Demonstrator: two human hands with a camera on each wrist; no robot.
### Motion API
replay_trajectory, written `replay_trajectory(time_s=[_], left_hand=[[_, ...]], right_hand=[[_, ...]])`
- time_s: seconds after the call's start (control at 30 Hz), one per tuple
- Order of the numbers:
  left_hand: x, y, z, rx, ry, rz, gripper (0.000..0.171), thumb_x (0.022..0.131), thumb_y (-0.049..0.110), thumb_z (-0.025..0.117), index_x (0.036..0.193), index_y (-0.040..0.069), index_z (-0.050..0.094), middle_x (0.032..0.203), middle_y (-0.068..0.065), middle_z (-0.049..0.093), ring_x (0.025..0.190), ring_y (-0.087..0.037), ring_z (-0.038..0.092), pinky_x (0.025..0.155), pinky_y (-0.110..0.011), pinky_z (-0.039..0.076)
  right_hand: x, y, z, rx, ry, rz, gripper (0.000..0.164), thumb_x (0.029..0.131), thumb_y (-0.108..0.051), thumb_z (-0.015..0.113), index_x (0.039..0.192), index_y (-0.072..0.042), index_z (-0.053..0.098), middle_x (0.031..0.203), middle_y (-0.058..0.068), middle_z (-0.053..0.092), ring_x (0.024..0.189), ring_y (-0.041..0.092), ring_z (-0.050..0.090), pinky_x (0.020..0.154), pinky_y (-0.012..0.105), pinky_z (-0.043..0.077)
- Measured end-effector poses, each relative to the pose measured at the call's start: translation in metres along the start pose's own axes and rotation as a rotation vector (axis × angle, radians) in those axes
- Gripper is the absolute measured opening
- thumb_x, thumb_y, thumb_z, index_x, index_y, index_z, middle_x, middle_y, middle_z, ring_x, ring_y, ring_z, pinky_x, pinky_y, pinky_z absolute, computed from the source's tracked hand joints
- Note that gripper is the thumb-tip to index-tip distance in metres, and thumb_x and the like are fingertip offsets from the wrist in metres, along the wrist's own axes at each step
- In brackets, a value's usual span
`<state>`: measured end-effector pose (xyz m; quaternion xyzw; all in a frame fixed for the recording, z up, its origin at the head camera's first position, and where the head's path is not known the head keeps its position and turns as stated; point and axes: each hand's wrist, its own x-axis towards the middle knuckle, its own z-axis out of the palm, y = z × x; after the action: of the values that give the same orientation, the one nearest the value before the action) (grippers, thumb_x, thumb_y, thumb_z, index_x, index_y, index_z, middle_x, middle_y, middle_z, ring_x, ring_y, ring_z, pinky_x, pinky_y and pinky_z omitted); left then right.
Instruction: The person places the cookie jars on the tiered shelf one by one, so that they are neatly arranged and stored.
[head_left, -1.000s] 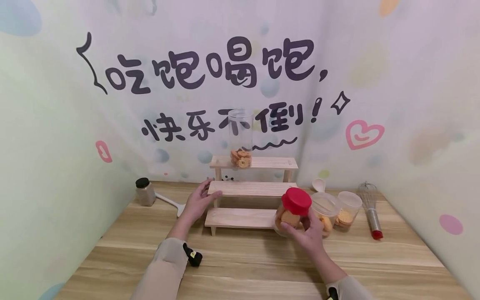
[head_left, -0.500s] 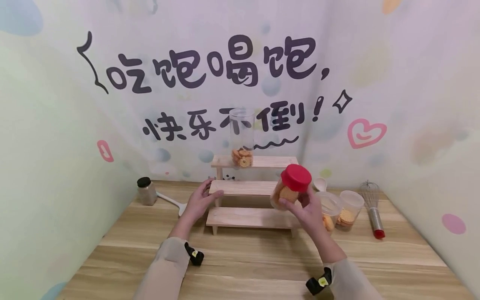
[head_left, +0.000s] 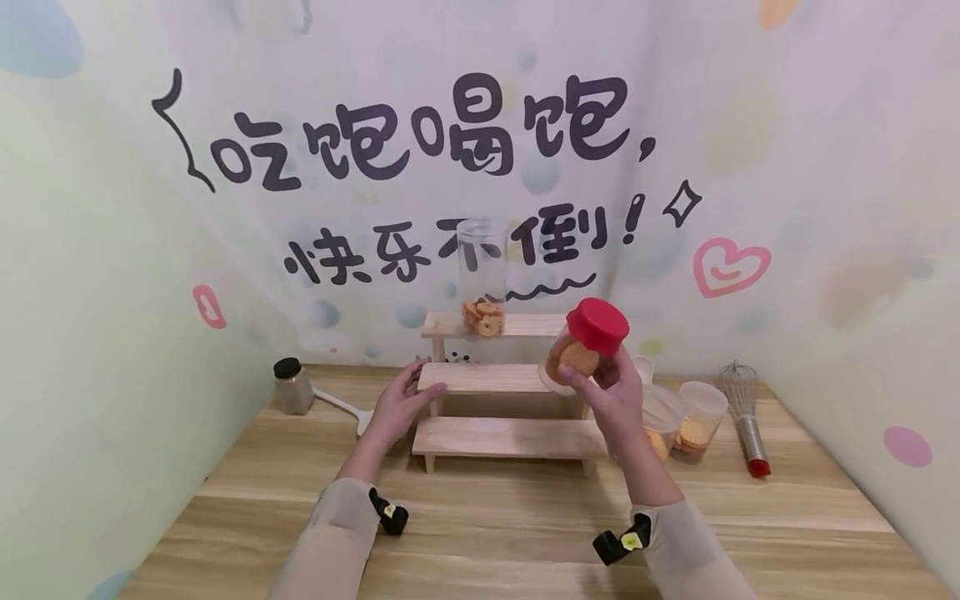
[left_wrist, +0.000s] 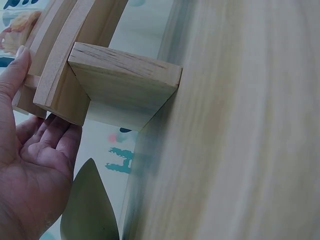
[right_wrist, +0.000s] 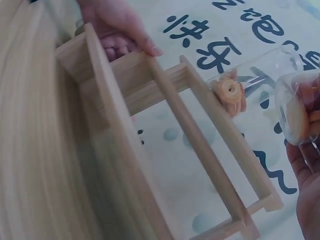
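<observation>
My right hand (head_left: 618, 404) holds a clear jar of round cookies (head_left: 576, 358) with a red lid. It is raised, slightly tilted, in front of the right part of a three-step wooden display rack (head_left: 495, 379). In the right wrist view the jar's clear base (right_wrist: 292, 117) shows above the fingers. At the rack's left end my left hand (head_left: 396, 406) grips the middle shelf, thumb on top and fingers curled beneath in the left wrist view. A tall lidless jar (head_left: 483, 275) with ring-shaped cookies at its bottom stands on the top shelf.
Right of the rack stand two clear cookie containers, a nearer one (head_left: 663, 408) partly behind my right arm and another (head_left: 699, 417). A whisk (head_left: 748, 425) lies farther right. On the left are a black-capped jar (head_left: 292, 386) and a white long-handled utensil (head_left: 337, 402). A printed curtain hangs behind.
My right hand has lifted the red-lidded jar from low at the rack's right end to above middle-shelf height. The left hand stays at the rack's left end.
</observation>
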<state>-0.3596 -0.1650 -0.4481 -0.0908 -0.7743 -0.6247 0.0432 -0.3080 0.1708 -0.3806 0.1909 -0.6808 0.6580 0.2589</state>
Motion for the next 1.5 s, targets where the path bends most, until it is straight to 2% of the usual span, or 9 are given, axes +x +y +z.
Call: replay_trajectory(time_s=[0.23, 0.47, 0.57, 0.77, 1.03, 1.33, 1.5], left_hand=[[0.000, 0.001, 0.000, -0.010, -0.004, 0.006, 0.080, 0.087, 0.045, 0.078, 0.153, 0.018, 0.041, 0.155, -0.014, 0.041, 0.131, -0.035, 0.053, 0.108, -0.048, 0.044], [0.000, 0.002, 0.000, -0.018, -0.004, -0.002, 0.081, 0.088, 0.045, 0.078, 0.154, 0.018, 0.040, 0.155, -0.015, 0.040, 0.130, -0.036, 0.053, 0.108, -0.049, 0.044], [0.001, 0.002, 0.000, 0.000, 0.005, 0.001, 0.083, 0.087, 0.048, 0.077, 0.154, 0.018, 0.040, 0.155, -0.012, 0.041, 0.130, -0.034, 0.054, 0.107, -0.049, 0.045], [0.002, 0.000, 0.001, 0.015, 0.009, 0.015, 0.086, 0.086, 0.048, 0.078, 0.155, 0.014, 0.038, 0.154, -0.014, 0.042, 0.130, -0.035, 0.054, 0.107, -0.048, 0.045], [0.000, -0.001, 0.002, -0.011, 0.012, 0.017, 0.079, 0.088, 0.041, 0.078, 0.153, 0.015, 0.041, 0.154, -0.016, 0.042, 0.131, -0.038, 0.053, 0.108, -0.051, 0.044], [0.000, 0.001, 0.002, 0.032, 0.019, 0.019, 0.083, 0.088, 0.048, 0.076, 0.155, 0.015, 0.039, 0.155, -0.014, 0.042, 0.129, -0.035, 0.055, 0.106, -0.049, 0.046], [0.000, 0.000, -0.001, 0.028, 0.019, 0.004, 0.086, 0.086, 0.050, 0.077, 0.155, 0.015, 0.038, 0.155, -0.013, 0.041, 0.130, -0.034, 0.054, 0.107, -0.049, 0.046]], right_hand=[[0.016, -0.011, 0.009, 0.061, 0.054, 0.118, 0.064, 0.085, -0.031, 0.082, 0.142, -0.025, 0.051, 0.134, 0.004, 0.059, 0.120, 0.026, 0.056, 0.094, 0.030, 0.053], [0.028, -0.018, 0.019, 0.134, 0.114, 0.123, 0.063, 0.085, -0.027, 0.082, 0.141, -0.021, 0.053, 0.134, 0.006, 0.059, 0.120, 0.026, 0.057, 0.094, 0.030, 0.054], [0.031, -0.019, 0.024, 0.138, 0.139, 0.138, 0.063, 0.084, -0.030, 0.083, 0.139, -0.021, 0.054, 0.132, 0.007, 0.061, 0.117, 0.025, 0.058, 0.091, 0.029, 0.054], [0.035, -0.016, 0.034, 0.081, 0.134, 0.168, 0.068, 0.082, -0.034, 0.085, 0.141, -0.024, 0.052, 0.133, 0.003, 0.061, 0.118, 0.022, 0.057, 0.095, 0.032, 0.053], [0.037, -0.007, 0.040, 0.022, 0.113, 0.193, 0.073, 0.082, -0.035, 0.085, 0.144, -0.028, 0.047, 0.139, -0.002, 0.057, 0.124, 0.019, 0.055, 0.103, 0.041, 0.050], [0.040, 0.005, 0.046, -0.019, 0.118, 0.237, 0.076, 0.079, -0.040, 0.087, 0.143, -0.025, 0.047, 0.139, -0.002, 0.057, 0.127, 0.020, 0.054, 0.105, 0.042, 0.049], [0.040, 0.011, 0.049, -0.024, 0.107, 0.237, 0.075, 0.080, -0.036, 0.087, 0.143, -0.024, 0.047, 0.140, -0.001, 0.056, 0.128, 0.021, 0.053, 0.107, 0.042, 0.047]])
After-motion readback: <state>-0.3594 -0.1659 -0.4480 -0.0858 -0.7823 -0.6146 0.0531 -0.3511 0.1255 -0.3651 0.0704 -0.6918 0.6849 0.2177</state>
